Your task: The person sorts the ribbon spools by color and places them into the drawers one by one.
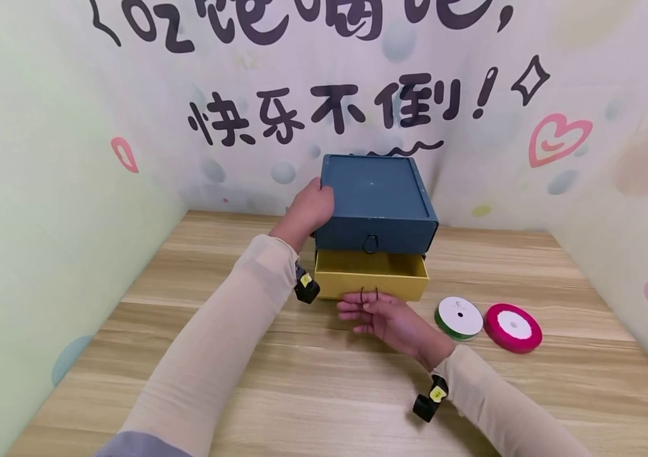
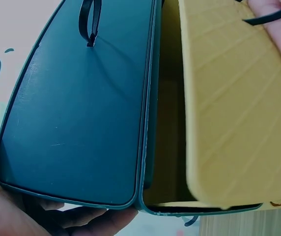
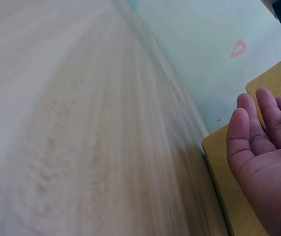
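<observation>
While my left fingers (image 2: 113,222) gripped the blue cabinet (image 1: 377,187), my right fingers (image 3: 238,132), loosely extended, met the black loop (image 2: 268,18) of its yellow lower drawer (image 1: 381,284), drawn partly but not fully out.

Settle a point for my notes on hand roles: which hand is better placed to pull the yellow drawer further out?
Probably the right hand: a finger runs through the black loop on the yellow drawer, while the left hand grips the side of the blue box, perhaps steadying it.
</observation>
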The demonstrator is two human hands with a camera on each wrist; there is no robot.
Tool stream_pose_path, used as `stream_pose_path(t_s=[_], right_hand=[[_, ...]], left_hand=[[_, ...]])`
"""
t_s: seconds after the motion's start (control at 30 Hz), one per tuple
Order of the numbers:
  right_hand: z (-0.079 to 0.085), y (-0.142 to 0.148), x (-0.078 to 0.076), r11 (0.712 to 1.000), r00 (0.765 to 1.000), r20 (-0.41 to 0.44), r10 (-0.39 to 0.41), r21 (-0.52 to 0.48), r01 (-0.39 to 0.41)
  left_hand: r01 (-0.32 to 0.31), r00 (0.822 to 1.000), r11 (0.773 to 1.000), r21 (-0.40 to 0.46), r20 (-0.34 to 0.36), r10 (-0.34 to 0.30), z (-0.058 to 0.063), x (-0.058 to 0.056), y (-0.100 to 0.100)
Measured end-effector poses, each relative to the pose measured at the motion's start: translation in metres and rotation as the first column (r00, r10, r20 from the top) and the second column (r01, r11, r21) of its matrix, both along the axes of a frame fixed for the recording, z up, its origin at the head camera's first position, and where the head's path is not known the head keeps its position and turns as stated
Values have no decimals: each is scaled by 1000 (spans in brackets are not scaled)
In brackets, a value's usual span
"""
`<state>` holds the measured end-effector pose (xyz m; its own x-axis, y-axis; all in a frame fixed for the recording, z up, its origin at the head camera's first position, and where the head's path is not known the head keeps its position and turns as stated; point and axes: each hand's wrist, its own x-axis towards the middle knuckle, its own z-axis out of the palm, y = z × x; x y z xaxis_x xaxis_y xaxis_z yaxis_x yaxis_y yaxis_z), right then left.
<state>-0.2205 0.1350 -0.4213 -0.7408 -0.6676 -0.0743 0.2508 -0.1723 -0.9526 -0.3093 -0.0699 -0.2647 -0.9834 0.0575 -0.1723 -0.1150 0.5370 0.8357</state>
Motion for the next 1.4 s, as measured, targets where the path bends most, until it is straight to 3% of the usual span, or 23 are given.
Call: stream_pose_path(t_s=[0.37,1.4], right_hand=[[0,2,14,999,999,-27,23,38,-22],[-6,8,46,996,996,-19,91,0,-91]], left_hand=[[1,1000,1000,12,15,-1,0,0,1],[9,1000,1000,-10,28,-9,1,0,0]])
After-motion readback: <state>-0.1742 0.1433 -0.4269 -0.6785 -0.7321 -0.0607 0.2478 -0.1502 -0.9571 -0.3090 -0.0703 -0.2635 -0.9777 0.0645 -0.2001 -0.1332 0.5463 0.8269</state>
